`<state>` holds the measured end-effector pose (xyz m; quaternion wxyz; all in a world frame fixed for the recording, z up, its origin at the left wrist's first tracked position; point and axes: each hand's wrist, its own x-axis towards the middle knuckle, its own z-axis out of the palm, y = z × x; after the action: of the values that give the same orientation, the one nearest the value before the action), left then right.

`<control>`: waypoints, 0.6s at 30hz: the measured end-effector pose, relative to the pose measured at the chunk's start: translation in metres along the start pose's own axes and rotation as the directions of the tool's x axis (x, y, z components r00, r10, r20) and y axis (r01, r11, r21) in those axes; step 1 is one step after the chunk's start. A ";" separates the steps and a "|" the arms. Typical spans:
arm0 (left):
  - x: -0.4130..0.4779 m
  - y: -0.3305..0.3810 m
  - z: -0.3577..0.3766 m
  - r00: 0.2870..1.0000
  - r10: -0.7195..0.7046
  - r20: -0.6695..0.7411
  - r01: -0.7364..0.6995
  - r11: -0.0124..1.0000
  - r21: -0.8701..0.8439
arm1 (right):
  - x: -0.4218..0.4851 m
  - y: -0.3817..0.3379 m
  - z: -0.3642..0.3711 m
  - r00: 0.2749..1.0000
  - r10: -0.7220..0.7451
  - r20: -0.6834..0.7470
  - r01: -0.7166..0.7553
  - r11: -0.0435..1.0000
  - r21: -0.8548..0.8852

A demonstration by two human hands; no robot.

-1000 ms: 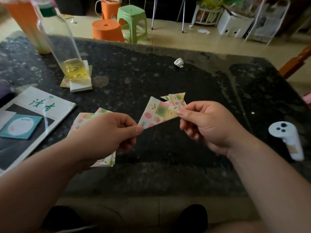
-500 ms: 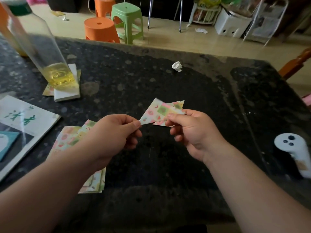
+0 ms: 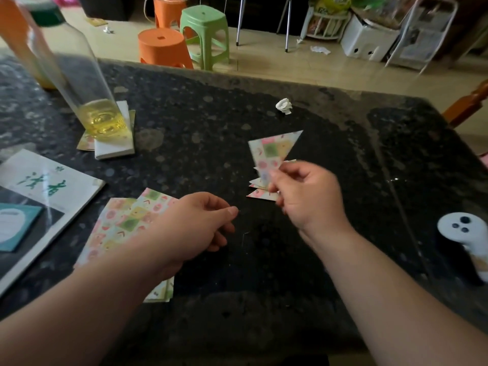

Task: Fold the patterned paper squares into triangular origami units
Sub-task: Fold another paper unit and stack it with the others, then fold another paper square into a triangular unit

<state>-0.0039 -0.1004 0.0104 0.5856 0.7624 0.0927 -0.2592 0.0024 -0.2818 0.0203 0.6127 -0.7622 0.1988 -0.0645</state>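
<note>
Above the pile of finished triangular units (image 3: pixel 260 194) on the counter (image 3: pixel 211 143), the right hand (image 3: pixel 309 202) holds one folded triangular unit (image 3: pixel 273 150), its grip pinching the lower tip; left of the pile, the left hand (image 3: pixel 195 228) hovers over the patterned paper squares (image 3: pixel 124 223), grip loosely curled and empty.

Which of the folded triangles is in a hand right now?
The raised triangle, pinched by the right hand; the others lie on the table beneath it.
</note>
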 end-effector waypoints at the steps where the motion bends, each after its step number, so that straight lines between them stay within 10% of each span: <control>1: -0.001 0.000 -0.002 1.000 -0.011 0.010 0.011 1.000 -0.002 | 0.006 0.000 -0.007 0.992 -0.118 -0.045 0.114 0.991 -0.076; 4: -0.007 -0.001 -0.007 0.998 -0.024 0.052 0.023 0.999 0.033 | 0.017 0.007 -0.023 0.954 -0.281 -0.105 0.241 0.927 -0.287; 10: -0.016 -0.002 -0.016 0.996 -0.011 0.090 -0.015 0.961 0.276 | 0.027 0.033 -0.028 0.992 -0.043 -0.115 -0.034 0.804 -0.593; 18: -0.022 0.001 -0.022 0.998 0.041 0.053 -0.059 0.915 0.399 | 0.018 0.010 -0.033 0.993 -0.034 -0.110 -0.030 0.846 -0.533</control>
<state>-0.0159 -0.0763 0.0266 0.4255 0.8625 0.0056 -0.2739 0.0048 -0.3206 0.0161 0.3642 -0.8976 0.2431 -0.0513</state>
